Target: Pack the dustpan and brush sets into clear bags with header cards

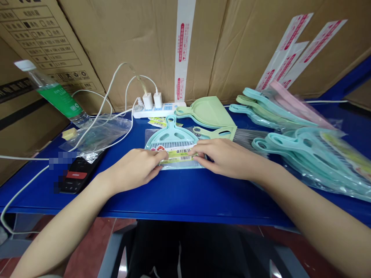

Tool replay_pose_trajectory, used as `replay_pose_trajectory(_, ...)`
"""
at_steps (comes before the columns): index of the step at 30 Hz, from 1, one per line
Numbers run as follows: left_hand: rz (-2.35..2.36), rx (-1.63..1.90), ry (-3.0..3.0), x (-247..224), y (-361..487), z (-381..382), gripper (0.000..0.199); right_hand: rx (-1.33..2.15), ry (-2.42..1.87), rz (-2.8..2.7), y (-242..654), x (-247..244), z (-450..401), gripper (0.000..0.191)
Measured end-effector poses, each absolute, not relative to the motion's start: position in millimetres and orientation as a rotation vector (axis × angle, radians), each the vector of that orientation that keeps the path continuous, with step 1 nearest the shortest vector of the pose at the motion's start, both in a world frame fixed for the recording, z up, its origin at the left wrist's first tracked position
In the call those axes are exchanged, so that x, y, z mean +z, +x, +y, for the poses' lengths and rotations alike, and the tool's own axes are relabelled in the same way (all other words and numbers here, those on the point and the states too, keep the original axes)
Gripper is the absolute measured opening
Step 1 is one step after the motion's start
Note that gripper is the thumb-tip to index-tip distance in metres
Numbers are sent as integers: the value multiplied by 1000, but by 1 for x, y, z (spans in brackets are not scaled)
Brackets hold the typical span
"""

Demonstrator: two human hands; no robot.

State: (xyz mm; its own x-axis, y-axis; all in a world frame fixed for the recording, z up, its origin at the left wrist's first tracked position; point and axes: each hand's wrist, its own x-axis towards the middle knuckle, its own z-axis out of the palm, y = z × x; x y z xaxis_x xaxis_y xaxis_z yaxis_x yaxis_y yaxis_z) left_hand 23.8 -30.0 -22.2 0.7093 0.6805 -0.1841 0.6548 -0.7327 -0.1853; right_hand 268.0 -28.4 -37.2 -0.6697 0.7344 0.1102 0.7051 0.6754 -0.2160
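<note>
A light blue dustpan and brush set [171, 133] lies flat on the blue table in a clear bag, handle pointing away. Across its lower part runs a yellow and white label [181, 153]. My left hand [136, 168] has its curled fingers and thumb closed on the left end of the package. My right hand [222, 157] pinches the right end, fingertips on the label. Just behind are a green dustpan [205, 112] and a green brush [217, 133], whose grey bristles point right.
Bagged blue, green and pink dustpan sets [315, 154] pile up at the right. A power strip [159, 111] with chargers stands behind. At the left are a tilted bottle [59, 98], cables, a plastic bag [107, 133] and a phone [78, 173]. Cardboard [130, 34] walls the back.
</note>
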Motion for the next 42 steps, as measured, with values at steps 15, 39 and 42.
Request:
replay_pose_trajectory(15, -1111, 400, -2796, -20, 25, -30, 18, 230, -1191, -2699, 268, -36, -29, 17)
replay_pose_trajectory(39, -1080, 341, -2824, -20, 24, -31, 10, 251, -1165, -2711, 268, -34, -29, 11)
replay_pose_trajectory(42, -1082, 348, -2818, -20, 25, -31, 9, 261, -1167, -2710, 268, -34, -29, 11)
